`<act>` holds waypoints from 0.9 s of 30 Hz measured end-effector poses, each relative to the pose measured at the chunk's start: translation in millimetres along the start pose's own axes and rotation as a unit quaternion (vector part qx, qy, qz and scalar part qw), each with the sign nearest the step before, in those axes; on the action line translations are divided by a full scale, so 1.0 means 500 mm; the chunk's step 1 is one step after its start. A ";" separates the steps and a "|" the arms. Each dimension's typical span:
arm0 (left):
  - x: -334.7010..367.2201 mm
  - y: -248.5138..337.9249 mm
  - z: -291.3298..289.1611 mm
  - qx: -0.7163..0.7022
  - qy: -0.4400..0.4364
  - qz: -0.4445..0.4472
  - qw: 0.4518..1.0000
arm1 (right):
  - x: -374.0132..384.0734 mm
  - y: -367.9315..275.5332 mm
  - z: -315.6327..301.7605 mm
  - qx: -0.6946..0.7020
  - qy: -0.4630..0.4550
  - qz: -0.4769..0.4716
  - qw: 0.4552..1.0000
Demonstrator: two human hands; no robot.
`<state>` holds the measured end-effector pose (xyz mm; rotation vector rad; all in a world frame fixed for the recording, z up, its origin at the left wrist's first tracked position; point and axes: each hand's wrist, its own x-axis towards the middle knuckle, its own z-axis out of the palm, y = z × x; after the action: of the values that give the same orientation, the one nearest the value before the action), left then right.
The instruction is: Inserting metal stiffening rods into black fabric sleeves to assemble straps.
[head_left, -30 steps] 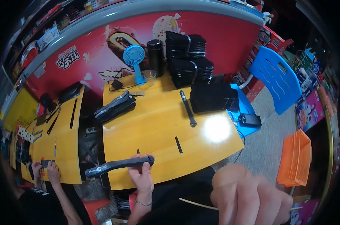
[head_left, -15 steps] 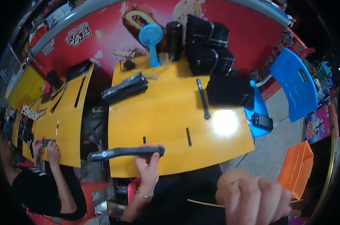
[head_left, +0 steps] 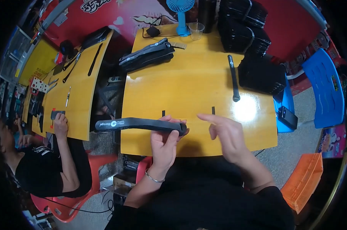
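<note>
My left hand (head_left: 162,148) is closed around a bundle of black straps (head_left: 139,124) near its right end, above the table's front edge. White lettering marks the bundle's left part, which sticks out past the table's left side. To the right, my right hand (head_left: 230,138) hovers with its index finger stretched toward the bundle and its fingers apart. Nothing shows in it. Behind it, a single black strap (head_left: 233,78) lies on the yellow table (head_left: 188,88). A pile of strap bundles (head_left: 147,55) rests at the far left of the tabletop.
Black stacks (head_left: 262,73) and banded black packs (head_left: 244,36) stand at the right back. A blue fan (head_left: 182,19) and a clear cup (head_left: 196,31) are at the far edge. A co-worker (head_left: 47,165) sits at the left table. An orange crate (head_left: 302,182) stands at right.
My right hand has moved from the lower right to over the table's front. The thin tan strip seen at it earlier no longer shows. My left hand still holds the straps; the view has shifted.
</note>
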<state>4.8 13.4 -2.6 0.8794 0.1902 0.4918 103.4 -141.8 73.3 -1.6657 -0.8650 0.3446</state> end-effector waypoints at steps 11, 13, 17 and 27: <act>-0.004 -0.003 -0.001 -0.044 0.012 0.003 0.999 | -0.024 0.043 0.095 -0.154 0.016 -0.019 0.988; -0.003 -0.003 0.000 -0.042 0.012 0.007 0.999 | -0.026 0.046 0.100 -0.168 0.015 -0.031 0.985; -0.001 -0.003 0.000 -0.037 0.015 0.025 0.999 | -0.027 0.049 0.102 -0.192 0.010 -0.034 0.981; -0.005 -0.015 -0.011 0.123 0.027 0.118 0.985 | -0.031 0.058 0.126 -0.050 0.036 0.031 0.998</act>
<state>3.3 12.0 -12.2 1.1374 0.2006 0.7246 62.8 -109.2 24.6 -1.7888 -0.7889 0.2849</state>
